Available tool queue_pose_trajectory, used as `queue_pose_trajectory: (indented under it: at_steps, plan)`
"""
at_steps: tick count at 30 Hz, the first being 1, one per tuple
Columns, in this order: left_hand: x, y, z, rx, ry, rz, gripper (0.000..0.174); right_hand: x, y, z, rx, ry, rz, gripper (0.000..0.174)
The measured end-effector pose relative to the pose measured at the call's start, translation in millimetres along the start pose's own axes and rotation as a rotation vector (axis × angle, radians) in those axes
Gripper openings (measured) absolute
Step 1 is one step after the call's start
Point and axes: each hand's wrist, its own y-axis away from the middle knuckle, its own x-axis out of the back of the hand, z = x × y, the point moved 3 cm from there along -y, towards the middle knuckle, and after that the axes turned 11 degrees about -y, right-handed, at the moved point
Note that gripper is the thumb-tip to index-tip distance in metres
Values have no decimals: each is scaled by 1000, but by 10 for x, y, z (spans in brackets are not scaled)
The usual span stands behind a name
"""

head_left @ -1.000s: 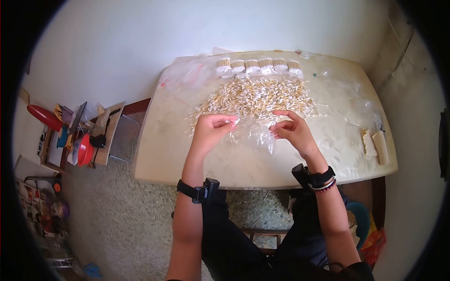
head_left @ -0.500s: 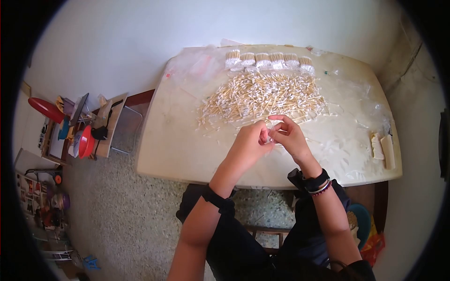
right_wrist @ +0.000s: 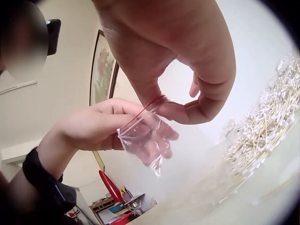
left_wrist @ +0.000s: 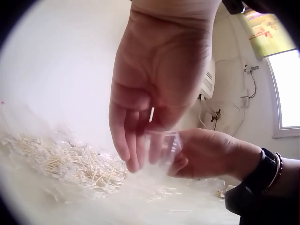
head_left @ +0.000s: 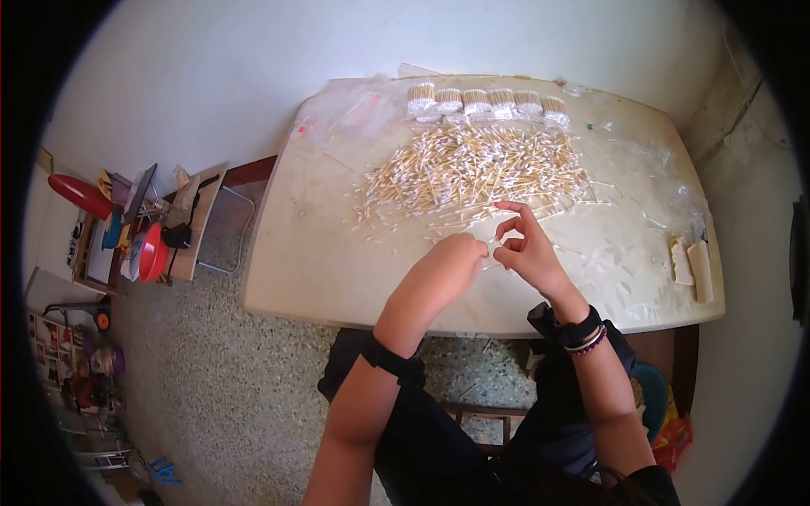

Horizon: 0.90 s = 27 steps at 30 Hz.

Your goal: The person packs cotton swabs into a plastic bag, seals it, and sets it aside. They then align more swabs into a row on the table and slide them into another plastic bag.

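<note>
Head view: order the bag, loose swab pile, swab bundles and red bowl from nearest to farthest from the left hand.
1. The bag: pinched in the left hand, over the near part of the table.
2. The swab pile: just beyond, mid-table.
3. The bundles: a row along the far edge.
4. The red bowl: off the table, far left.

Red bowl (head_left: 154,268) on side table (head_left: 207,198)

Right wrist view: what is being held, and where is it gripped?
A small clear bag: the right hand pinches its red-lined top edge, the left hand grips the same edge.
</note>
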Motion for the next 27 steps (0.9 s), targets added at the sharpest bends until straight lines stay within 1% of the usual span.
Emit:
queue_pose_trajectory:
  at_steps: [1,3,4,5,6,7,8,9,10,11,12,13,15,16,18,22,24,25,27]
  plan:
    - [23,7,8,1,1,-1,15,7,-3,-2,-20,20,-12,59]
    - [9,40,20,53,125,-275,15,44,-8,9,-45,38,-22,59]
    - [76,43,43,51,129,-281,15,71,-22,7,-59,71,-66,57]
    - [145,48,60,52,186,-341,15,92,-28,11,-76,101,-106,56]
    - [169,66,53,54,245,-405,14,112,-22,-5,-87,97,-96,56]
    - [157,76,2,53,250,-414,14,110,-26,-46,-114,82,-148,53]
    - [152,75,-53,18,285,-345,13,103,-20,-70,-140,68,-200,50]
    - [168,67,-89,-15,320,-271,12,110,-18,-77,-145,68,-196,50]
    - [179,59,-117,-17,322,-273,12,104,-23,-99,-101,46,-220,47]
    - [221,51,-137,-48,274,-183,13,85,-17,-117,-58,23,-244,44]
    - [270,45,-147,-78,225,-91,14,62,-12,-140,-27,16,-216,32]
    - [302,42,-149,-79,225,-91,14,66,-18,-143,-27,16,-216,32]
    - [362,53,-151,40,443,-129,17,30,7,-223,318,201,-398,21]
    - [404,60,-140,39,444,-131,17,49,-3,-211,317,201,-397,21]
    - [434,86,-154,119,471,-247,17,68,-24,-179,374,340,-432,14]
    - [386,97,-251,111,488,-274,15,63,-32,-156,327,290,-422,9]
    - [443,87,-267,50,509,-35,17,57,-13,-151,90,-61,-372,6]
    - [462,90,-258,52,509,-38,17,55,-3,-163,88,-64,-370,6]
    - [497,103,-246,203,608,-88,13,80,11,-156,41,-66,-318,6]
